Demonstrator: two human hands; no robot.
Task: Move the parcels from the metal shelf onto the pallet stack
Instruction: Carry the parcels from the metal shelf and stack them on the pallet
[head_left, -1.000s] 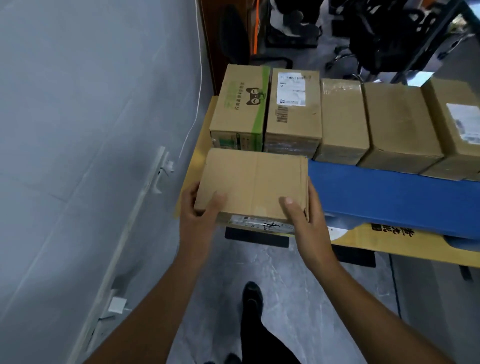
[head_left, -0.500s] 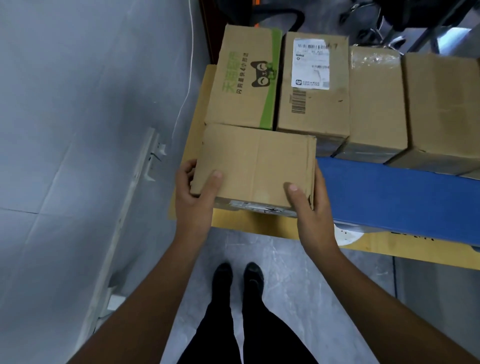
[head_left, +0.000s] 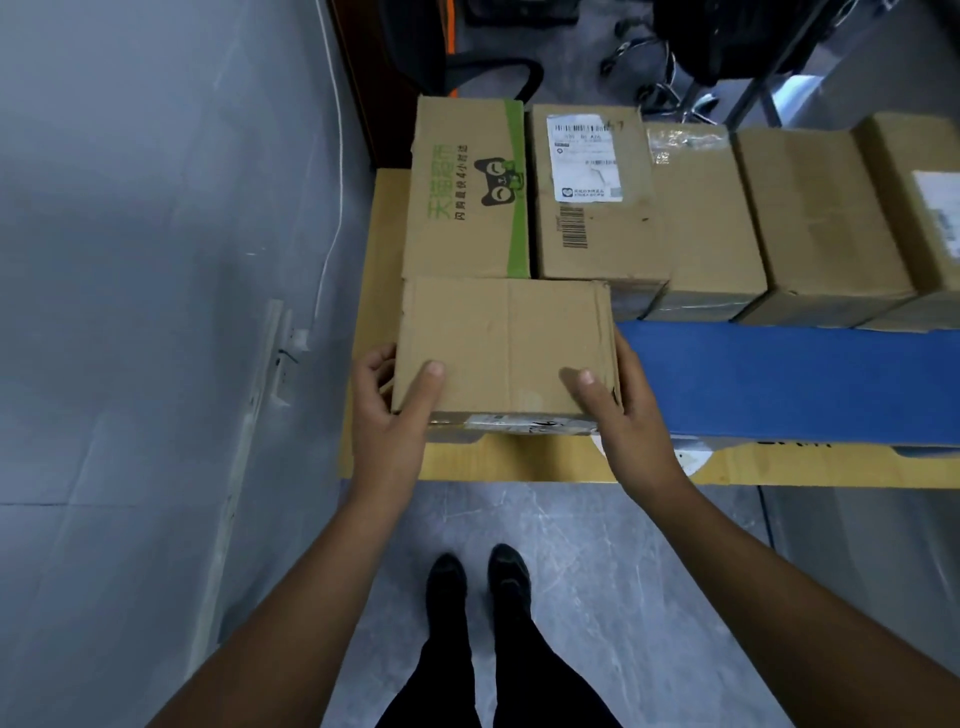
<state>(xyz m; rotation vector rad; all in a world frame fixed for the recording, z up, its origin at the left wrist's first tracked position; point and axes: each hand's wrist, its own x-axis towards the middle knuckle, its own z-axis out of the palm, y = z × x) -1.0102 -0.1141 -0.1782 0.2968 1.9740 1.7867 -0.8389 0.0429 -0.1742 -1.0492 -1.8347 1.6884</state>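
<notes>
Within the last second the plain parcel (head_left: 504, 343) had come in from beyond the front edge of the pallet stack (head_left: 382, 291) to its front left corner, its back edge now against the green-printed box (head_left: 467, 192). This placement looked nearly done, though I could not tell whether it rested there yet. The left hand (head_left: 389, 415) and right hand (head_left: 628, 415) each gripped a near corner, thumb on top, while the green-printed box showed green Chinese characters and a black cat-face logo, and the neighbouring box (head_left: 597, 249) a white shipping label (head_left: 584, 156) with barcodes too small to read
</notes>
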